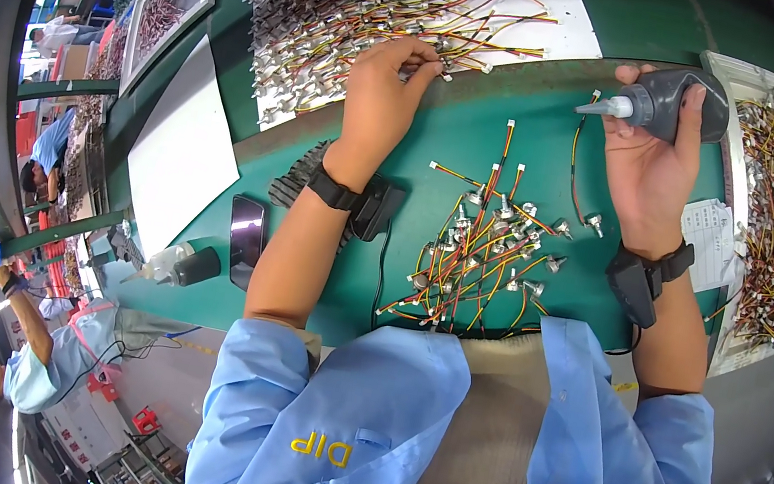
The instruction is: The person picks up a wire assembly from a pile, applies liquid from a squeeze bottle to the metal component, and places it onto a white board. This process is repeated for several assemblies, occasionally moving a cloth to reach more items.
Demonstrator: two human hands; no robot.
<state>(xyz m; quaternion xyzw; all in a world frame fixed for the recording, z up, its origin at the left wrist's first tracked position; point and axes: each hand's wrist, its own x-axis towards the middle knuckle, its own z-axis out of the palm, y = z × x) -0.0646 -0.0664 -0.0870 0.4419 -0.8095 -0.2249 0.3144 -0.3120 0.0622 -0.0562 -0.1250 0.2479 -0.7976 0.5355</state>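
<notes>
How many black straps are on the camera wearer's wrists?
2: one strap around the wrist of the left hand, another strap around that of the right hand, which holds a grey bottle. Both wrists show; none seems hidden.

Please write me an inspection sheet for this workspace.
Surface: green worktop.
Job's things: wired metal parts in a loose heap; more on a white sheet ahead and in a pale tray at right.
Clutter: phone, pale paper.
Hands: right hand grips a dark bottle; left hand is at the sheet's parts, hold unclear.
Cables: black cable near the left wrist.
Surroundings: co-workers at left.
</notes>
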